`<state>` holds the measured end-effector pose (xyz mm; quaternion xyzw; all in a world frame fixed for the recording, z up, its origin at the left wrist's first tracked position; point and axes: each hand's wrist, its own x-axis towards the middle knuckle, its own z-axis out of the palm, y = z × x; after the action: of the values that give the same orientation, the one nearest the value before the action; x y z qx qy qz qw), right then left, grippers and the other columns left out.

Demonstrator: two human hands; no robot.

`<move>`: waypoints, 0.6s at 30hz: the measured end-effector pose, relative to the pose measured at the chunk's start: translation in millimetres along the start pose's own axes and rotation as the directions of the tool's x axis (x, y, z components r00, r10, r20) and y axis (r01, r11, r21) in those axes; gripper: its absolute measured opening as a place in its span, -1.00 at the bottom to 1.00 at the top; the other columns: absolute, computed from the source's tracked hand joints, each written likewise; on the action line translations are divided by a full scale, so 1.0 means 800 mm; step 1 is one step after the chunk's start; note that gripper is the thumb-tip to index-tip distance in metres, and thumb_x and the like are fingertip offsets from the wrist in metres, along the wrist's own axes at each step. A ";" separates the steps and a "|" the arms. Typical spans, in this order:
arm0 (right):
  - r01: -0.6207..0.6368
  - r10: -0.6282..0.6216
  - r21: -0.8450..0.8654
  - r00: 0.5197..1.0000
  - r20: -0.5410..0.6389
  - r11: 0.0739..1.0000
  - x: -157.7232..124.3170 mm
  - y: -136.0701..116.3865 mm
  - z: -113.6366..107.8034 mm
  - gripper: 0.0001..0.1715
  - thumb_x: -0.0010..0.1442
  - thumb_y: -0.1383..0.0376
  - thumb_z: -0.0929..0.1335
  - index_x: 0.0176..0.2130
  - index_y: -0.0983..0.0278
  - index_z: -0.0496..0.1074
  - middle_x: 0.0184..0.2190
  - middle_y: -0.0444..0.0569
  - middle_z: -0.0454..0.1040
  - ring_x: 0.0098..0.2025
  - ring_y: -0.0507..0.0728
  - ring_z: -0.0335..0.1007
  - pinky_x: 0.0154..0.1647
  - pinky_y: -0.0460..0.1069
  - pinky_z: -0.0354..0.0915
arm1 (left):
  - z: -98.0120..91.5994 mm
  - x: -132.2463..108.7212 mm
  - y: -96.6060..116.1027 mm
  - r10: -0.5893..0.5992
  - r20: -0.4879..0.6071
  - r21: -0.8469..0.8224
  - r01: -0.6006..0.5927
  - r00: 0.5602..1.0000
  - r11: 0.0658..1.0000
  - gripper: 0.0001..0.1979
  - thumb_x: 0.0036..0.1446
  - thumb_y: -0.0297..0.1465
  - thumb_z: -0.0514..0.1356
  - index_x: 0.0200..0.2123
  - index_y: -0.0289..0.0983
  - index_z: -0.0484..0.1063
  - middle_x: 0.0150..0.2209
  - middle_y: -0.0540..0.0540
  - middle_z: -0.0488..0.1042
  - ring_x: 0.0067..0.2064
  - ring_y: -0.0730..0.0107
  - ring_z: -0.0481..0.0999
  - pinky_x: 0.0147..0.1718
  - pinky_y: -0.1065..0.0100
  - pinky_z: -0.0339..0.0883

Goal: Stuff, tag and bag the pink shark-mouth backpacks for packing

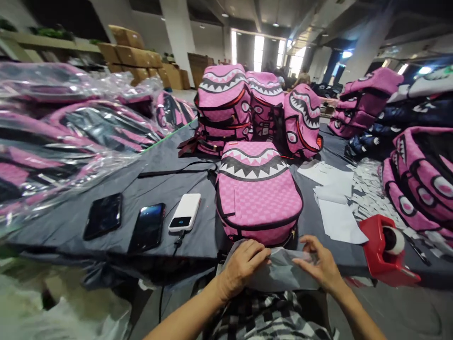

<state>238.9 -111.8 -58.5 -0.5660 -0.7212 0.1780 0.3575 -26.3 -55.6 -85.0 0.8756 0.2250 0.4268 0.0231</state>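
Note:
A pink checkered backpack (260, 203) with a shark-mouth print lies on the dark cloth-covered table, right in front of me. Between its near edge and my lap is a thin translucent plastic bag (283, 271). My left hand (244, 264) is closed on the left part of this plastic, fingers curled over it. At the plastic's right end is my right hand (318, 264), with thumb and index finger at the film and the fingers partly curled and apart; it pinches the edge of the plastic.
Two dark phones (103, 216) and a white power bank (185, 212) lie left. Right are white papers (338, 212) and a red tape dispenser (380, 255). More pink backpacks (222, 94) stand behind; plastic-wrapped ones (102, 123) are piled left, others (421, 179) right.

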 end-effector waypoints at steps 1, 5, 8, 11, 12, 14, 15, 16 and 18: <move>-0.134 0.130 0.103 0.991 0.042 0.986 -0.005 0.004 -0.006 -0.56 0.13 -0.05 0.45 -0.21 0.26 0.49 -0.51 -0.18 0.39 -0.50 0.02 0.31 -0.46 -0.11 0.25 | 0.001 -0.004 -0.002 0.006 -0.019 -0.017 -0.006 1.000 1.000 -0.79 0.33 -0.42 0.15 0.02 -0.22 0.42 -0.28 -0.08 0.53 -0.25 0.37 0.48 -0.24 0.35 0.38; -0.401 0.383 0.448 0.914 0.136 0.799 -0.014 0.008 -0.009 -0.47 0.10 -0.14 0.42 -0.43 0.27 0.37 -0.53 -0.19 0.33 -0.47 0.02 0.24 -0.42 -0.09 0.23 | 0.000 -0.016 -0.004 0.047 -0.082 -0.074 -0.054 0.995 0.996 -0.59 0.28 -0.53 0.17 0.16 -0.15 0.35 -0.21 -0.08 0.54 -0.20 0.39 0.53 -0.19 0.37 0.43; -0.350 0.459 0.601 0.888 -0.033 0.719 0.002 0.000 0.009 -0.48 0.14 -0.15 0.38 -0.32 0.26 0.37 -0.47 -0.17 0.36 -0.43 0.03 0.25 -0.37 -0.08 0.25 | -0.004 -0.018 -0.003 0.074 -0.107 -0.081 -0.083 0.992 0.993 -0.54 0.25 -0.56 0.19 0.19 -0.13 0.35 -0.15 -0.10 0.52 -0.16 0.38 0.54 -0.17 0.39 0.45; -0.239 0.405 0.520 0.884 -0.232 0.820 0.034 -0.004 0.032 -0.53 0.21 -0.11 0.34 -0.29 0.25 0.40 -0.45 -0.17 0.35 -0.42 0.02 0.23 -0.38 -0.09 0.22 | -0.007 -0.016 0.000 0.078 -0.106 -0.017 -0.080 0.991 0.997 -0.54 0.27 -0.55 0.18 0.20 -0.12 0.36 -0.21 -0.06 0.49 -0.22 0.42 0.52 -0.19 0.42 0.42; -0.193 0.348 0.459 0.894 -0.282 0.867 0.044 -0.003 0.039 -0.53 0.22 -0.10 0.33 -0.32 0.25 0.41 -0.46 -0.17 0.34 -0.43 0.02 0.22 -0.37 -0.09 0.21 | -0.007 -0.015 0.002 0.069 -0.096 0.016 -0.068 0.993 0.998 -0.56 0.29 -0.55 0.16 0.19 -0.13 0.37 -0.24 -0.05 0.48 -0.26 0.43 0.51 -0.21 0.42 0.40; -0.096 0.222 0.338 0.908 -0.356 0.936 0.060 0.002 0.051 -0.53 0.22 -0.10 0.33 -0.36 0.24 0.39 -0.47 -0.17 0.34 -0.43 0.02 0.22 -0.36 -0.08 0.22 | -0.007 -0.012 0.006 0.040 -0.071 0.085 -0.034 0.997 0.996 -0.64 0.32 -0.49 0.13 0.16 -0.18 0.40 -0.30 -0.04 0.48 -0.31 0.43 0.47 -0.27 0.40 0.35; -0.062 0.175 0.286 0.905 -0.388 0.956 0.065 0.006 0.055 -0.53 0.20 -0.11 0.34 -0.38 0.23 0.37 -0.48 -0.18 0.32 -0.44 0.02 0.22 -0.37 -0.07 0.22 | -0.006 -0.010 0.008 0.022 -0.062 0.108 -0.015 0.998 0.994 -0.70 0.35 -0.46 0.12 0.10 -0.20 0.43 -0.32 -0.04 0.48 -0.34 0.42 0.45 -0.30 0.39 0.33; -0.045 0.146 0.238 0.893 -0.426 0.970 0.067 0.010 0.058 -0.53 0.18 -0.12 0.36 -0.38 0.23 0.35 -0.49 -0.20 0.30 -0.46 0.02 0.20 -0.39 -0.08 0.21 | -0.006 -0.009 0.010 0.004 -0.047 0.117 0.002 0.999 0.993 -0.76 0.37 -0.42 0.09 0.04 -0.22 0.46 -0.35 -0.03 0.47 -0.35 0.42 0.43 -0.32 0.38 0.30; -0.051 0.122 0.144 0.828 -0.547 0.988 0.062 0.015 0.060 -0.55 0.17 -0.09 0.39 -0.34 0.22 0.31 -0.49 -0.22 0.27 -0.48 0.02 0.19 -0.43 -0.07 0.22 | -0.008 -0.005 0.015 -0.035 -0.012 0.106 0.036 0.999 0.994 -0.80 0.39 -0.39 0.06 -0.11 -0.23 0.48 -0.38 -0.01 0.46 -0.37 0.42 0.41 -0.35 0.38 0.26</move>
<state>207.8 -54.1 -83.9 -0.6023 -0.5480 0.0665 0.5766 -28.8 -68.8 -81.5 0.8692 0.2631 0.4183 -0.0171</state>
